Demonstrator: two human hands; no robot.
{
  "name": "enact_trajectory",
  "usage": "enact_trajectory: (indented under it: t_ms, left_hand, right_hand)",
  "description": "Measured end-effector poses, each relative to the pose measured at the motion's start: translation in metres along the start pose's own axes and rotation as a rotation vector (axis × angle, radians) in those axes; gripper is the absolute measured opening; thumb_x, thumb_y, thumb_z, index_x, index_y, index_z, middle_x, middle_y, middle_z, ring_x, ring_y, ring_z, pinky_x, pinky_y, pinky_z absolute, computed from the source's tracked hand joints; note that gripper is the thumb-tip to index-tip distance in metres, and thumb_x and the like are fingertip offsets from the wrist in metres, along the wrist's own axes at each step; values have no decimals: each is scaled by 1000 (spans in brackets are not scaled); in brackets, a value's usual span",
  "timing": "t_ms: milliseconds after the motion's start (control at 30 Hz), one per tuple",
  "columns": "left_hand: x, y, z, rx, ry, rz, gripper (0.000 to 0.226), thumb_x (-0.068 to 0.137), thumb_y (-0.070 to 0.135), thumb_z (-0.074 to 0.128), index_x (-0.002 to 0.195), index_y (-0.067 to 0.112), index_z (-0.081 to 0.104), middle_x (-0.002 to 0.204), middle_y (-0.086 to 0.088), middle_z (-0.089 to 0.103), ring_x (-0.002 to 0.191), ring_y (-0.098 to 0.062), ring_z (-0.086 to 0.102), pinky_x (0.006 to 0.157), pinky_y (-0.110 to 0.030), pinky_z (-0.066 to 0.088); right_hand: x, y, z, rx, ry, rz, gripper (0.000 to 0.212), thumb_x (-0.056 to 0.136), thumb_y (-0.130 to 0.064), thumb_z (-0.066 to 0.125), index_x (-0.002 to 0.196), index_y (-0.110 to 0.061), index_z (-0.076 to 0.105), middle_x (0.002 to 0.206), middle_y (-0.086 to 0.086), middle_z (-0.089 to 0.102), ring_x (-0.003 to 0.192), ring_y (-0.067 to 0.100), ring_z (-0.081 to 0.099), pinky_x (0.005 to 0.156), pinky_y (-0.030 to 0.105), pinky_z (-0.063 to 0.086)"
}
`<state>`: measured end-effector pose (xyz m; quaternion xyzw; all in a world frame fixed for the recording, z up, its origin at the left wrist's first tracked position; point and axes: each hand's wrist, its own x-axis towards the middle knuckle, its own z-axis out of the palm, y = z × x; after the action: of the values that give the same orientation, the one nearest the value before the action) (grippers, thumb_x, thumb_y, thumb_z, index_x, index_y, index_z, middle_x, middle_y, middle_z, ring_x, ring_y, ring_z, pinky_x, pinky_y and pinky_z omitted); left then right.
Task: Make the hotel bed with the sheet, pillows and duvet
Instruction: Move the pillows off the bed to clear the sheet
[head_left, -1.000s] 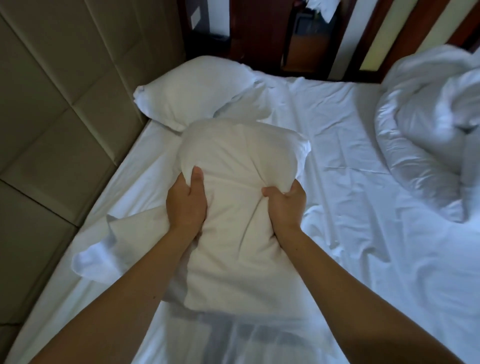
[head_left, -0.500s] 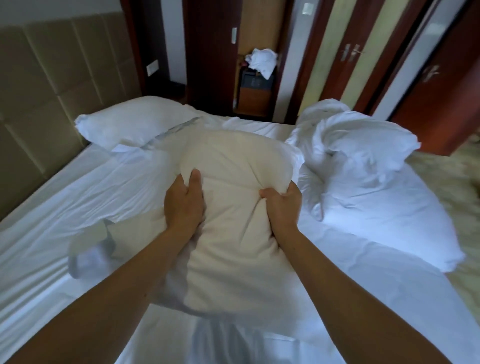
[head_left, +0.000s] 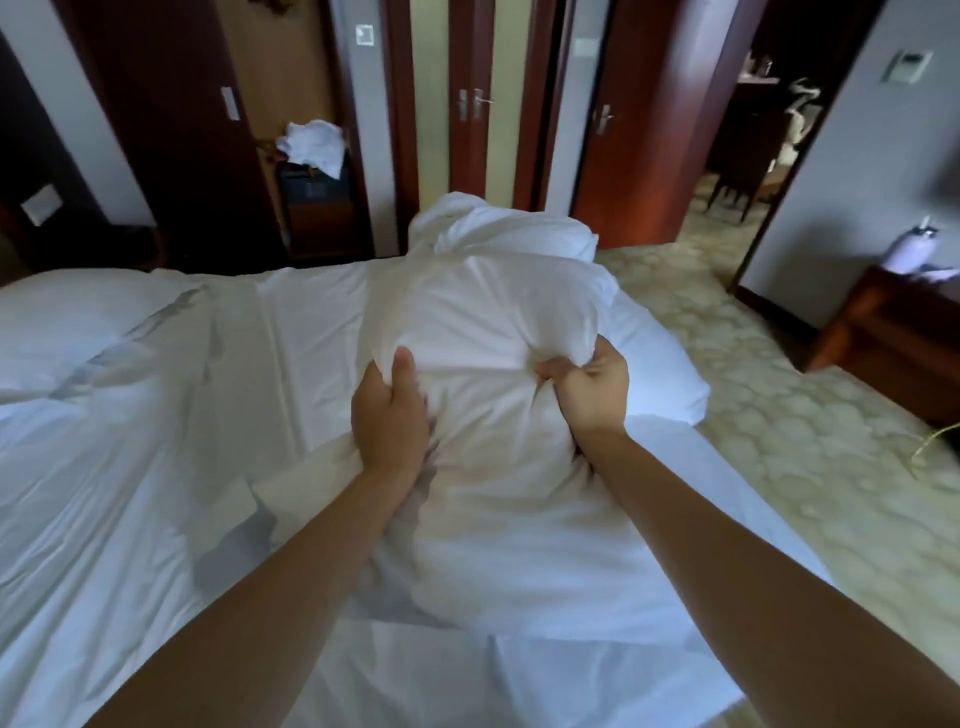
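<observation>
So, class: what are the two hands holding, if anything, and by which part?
The pillow: the left hand and right hand each clutch a bunch of its fabric, on either side.

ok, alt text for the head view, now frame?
The left hand and right hand grip a white pillow over the bed's white sheet. A bunched duvet lies behind it, a second pillow at far left, dark wooden doors beyond.

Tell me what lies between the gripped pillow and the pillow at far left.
Head view: only creased white sheet between the gripped pillow and the far-left pillow.
</observation>
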<state>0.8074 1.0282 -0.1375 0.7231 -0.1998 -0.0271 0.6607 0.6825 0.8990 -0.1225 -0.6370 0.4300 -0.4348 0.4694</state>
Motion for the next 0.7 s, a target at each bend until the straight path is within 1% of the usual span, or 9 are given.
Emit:
enact_trajectory:
  t_ms: [100,200,267,367,433,467,567,633,700]
  left_hand:
    - [-15,11,45,-46,-10,24,34,100,35,43,97,8,62,88,2,65,91,-15,59,82,-24,41]
    - [-30,22,98,-69,-2,27,21,101,30,44,96,18,60,79,21,55,85,-3,51,73,-12,36]
    - [-40,23,138,-53,6,19,20,101,29,43,97,18,59,76,23,50,83,-1,48,74,-11,33]
    - [-58,9,204,38,-9,-62,33,100,38,42,100,12,63,83,4,64,88,-15,59,81,-23,43]
    - [-76,-7,245,147,-52,-99,43,98,44,43,102,7,64,95,-11,70,96,-27,65,84,-33,49]
    - [-86,-15,263,232,-87,-103,44,98,43,43,100,5,65,98,-15,70,98,-31,64,82,-33,48]
    - [-113,-40,305,515,-316,-176,45,100,40,39,103,3,63,105,-16,67,105,-33,60,79,-30,40]
    - [-122,-63,325,716,-604,-282,45,100,41,38,105,4,63,109,-14,66,107,-31,60,83,-32,43]
    - [-127,-84,340,819,-842,-411,41,97,36,42,113,3,62,118,-15,63,110,-30,59,89,-34,46]
  right_hand:
    - [28,11,-38,-7,26,-4,18,59,-17,69,74,-15,59,68,-4,62,72,21,61,69,36,52]
    - [65,28,-73,-19,39,-14,24,56,-21,67,75,-9,58,66,-2,59,68,20,58,67,36,50]
    - [94,42,-98,-42,30,-31,18,61,-18,70,73,-11,57,65,-4,58,65,18,56,64,34,48]
    - [146,72,-143,-179,-7,-31,13,73,-16,71,80,-17,60,67,-5,60,64,13,56,58,27,41]
    - [179,100,-177,-264,-59,4,18,75,-21,70,90,-16,63,77,2,67,72,21,62,64,30,48]
    - [195,116,-192,-327,-98,20,22,76,-24,69,96,-16,64,83,3,69,79,25,63,69,33,50]
    - [230,169,-233,-627,-237,106,37,82,-30,62,116,-18,57,99,2,64,95,28,60,76,33,44]
    - [242,207,-256,-820,-342,204,33,83,-29,55,113,-14,53,101,7,59,102,31,59,79,34,42]
    - [244,243,-271,-860,-475,319,32,79,-24,55,109,-11,57,105,12,62,103,32,61,81,34,46]
